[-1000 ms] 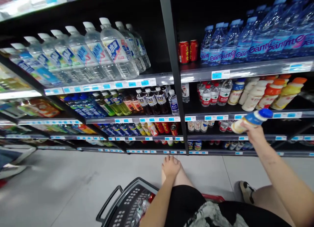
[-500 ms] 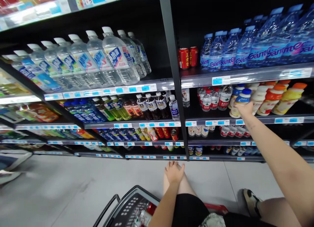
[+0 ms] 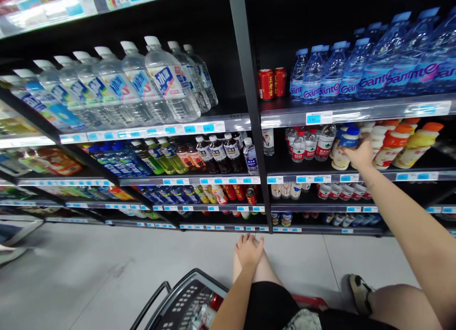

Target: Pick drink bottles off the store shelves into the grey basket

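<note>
On the shelf at the right, my right hand [image 3: 361,155] is at the side of a blue-capped drink bottle [image 3: 341,160] with a pale lower part. The thumb lies across the bottle's front, and the other fingers are partly hidden behind it. The bottle stands on the shelf, close beside a white-capped bottle [image 3: 376,140]. Orange-capped bottles, one red [image 3: 392,147] and one yellow [image 3: 416,147], stand farther right. My left hand [image 3: 249,251] rests flat on my bare knee, fingers spread, holding nothing.
A dark shopping basket [image 3: 194,275] with a red can and other items stands by my left leg. Small red-labelled water bottles [image 3: 298,147] are left of the blue cap. Blue water bottles [image 3: 374,68] fill the shelf above. Another person's shoe [image 3: 12,254] shows at far left.
My right hand has shifted from the front of the blue-capped bottle to its right side. The bottle looks more upright and slightly farther back. My left hand stays on the knee.
</note>
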The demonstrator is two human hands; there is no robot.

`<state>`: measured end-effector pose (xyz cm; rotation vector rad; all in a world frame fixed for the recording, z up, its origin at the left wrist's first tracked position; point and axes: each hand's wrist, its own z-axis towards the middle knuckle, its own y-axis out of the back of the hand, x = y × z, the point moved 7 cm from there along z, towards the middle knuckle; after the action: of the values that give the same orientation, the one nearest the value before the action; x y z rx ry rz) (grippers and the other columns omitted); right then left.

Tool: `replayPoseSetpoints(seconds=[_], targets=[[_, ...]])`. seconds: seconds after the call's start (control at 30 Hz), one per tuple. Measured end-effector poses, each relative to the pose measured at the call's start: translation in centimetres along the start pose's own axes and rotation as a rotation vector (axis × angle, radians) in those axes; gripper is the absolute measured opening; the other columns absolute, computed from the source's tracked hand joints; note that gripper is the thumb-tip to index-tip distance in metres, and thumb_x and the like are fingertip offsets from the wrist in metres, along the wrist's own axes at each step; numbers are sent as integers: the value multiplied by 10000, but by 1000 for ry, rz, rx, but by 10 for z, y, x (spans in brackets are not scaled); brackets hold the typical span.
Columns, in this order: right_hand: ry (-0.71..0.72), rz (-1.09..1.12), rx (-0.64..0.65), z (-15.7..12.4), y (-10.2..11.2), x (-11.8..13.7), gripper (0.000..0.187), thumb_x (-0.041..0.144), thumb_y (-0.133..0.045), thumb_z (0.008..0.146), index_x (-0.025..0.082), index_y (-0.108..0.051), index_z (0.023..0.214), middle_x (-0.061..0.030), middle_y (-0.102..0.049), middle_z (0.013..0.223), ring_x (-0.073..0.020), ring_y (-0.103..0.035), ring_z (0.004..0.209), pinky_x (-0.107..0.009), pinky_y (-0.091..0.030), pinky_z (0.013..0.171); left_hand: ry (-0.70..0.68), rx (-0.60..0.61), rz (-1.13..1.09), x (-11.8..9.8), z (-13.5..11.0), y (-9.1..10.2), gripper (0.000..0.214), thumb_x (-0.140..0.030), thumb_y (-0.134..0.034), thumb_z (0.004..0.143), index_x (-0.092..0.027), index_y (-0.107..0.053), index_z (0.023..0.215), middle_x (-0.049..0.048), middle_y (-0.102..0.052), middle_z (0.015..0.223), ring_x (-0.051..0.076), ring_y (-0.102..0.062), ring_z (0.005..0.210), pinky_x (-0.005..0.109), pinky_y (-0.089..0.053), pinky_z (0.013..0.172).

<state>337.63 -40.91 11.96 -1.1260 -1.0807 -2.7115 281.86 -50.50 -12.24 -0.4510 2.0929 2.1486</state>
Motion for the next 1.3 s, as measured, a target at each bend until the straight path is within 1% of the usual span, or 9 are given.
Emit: replayPoseSetpoints(seconds=[0.07,0.17,0.23,0.37,0.5,0.63,0.87,1.13,1.3], targets=[[127,-94,-21,-4,19,19,807,459,-675,877,161,-305,1530,-210,-517,1435,-301,-525,1250,-364,-410,991,-6,-7,-1,-1,0,-1,391,-522,-512,914,-234,-747,1036,77,-656,1327,319,-434,1379,556,-273,1158],[279,-256,104,-2,26,37,700,457,-580,949,217,-321,1554,-205,-537,1403,-305,-540,1193,-379,-390,951,-12,-23,4,-3,0,-2,394,-529,-512,911,-231,-751,1008,89,-665,1301,325,-456,1351,555,-286,1146],[267,-336,176,5,27,38,682,497,-577,951,226,-357,1537,-216,-604,1304,-313,-568,1107,-391,-389,882,-13,-33,8,-5,-1,-2,398,-529,-511,911,-228,-752,1009,95,-664,1299,329,-460,1344,563,-285,1143],[215,-443,153,19,33,44,603,547,-600,937,216,-491,1429,-232,-661,1179,-326,-574,1073,-401,-356,819,-16,-32,10,-7,-2,-2,410,-542,-506,912,-229,-746,1023,93,-660,1306,330,-449,1359,568,-277,1151],[183,-473,142,24,35,52,511,482,-618,949,196,-534,1364,-237,-640,1208,-324,-550,1109,-420,-329,824,3,-26,11,-4,-3,-1,401,-543,-500,912,-241,-740,1020,85,-651,1331,329,-433,1380,558,-280,1151],[239,-496,100,26,36,53,413,419,-580,981,146,-566,1291,-237,-610,1246,-317,-503,1160,-427,-314,857,15,-25,24,0,-2,0,395,-522,-488,909,-234,-732,1026,91,-641,1349,332,-424,1386,557,-279,1148],[283,-544,66,28,36,46,411,399,-527,1006,106,-564,1292,-262,-613,1191,-300,-494,1129,-398,-327,844,15,-27,10,4,0,-5,372,-488,-493,897,-234,-724,1041,90,-640,1342,327,-420,1382,559,-277,1143],[216,-499,161,30,36,39,401,370,-529,1003,183,-527,1357,-201,-647,1207,-242,-578,934,-361,-314,711,-8,-38,19,-2,0,-8,375,-493,-507,895,-232,-734,1037,87,-640,1352,329,-417,1384,548,-267,1153],[210,-444,158,34,37,38,393,369,-572,989,162,-557,1324,-192,-658,1214,-221,-591,927,-346,-337,736,7,-20,19,-4,0,-9,390,-493,-505,894,-232,-733,1073,86,-627,1376,330,-397,1403,543,-259,1161]])
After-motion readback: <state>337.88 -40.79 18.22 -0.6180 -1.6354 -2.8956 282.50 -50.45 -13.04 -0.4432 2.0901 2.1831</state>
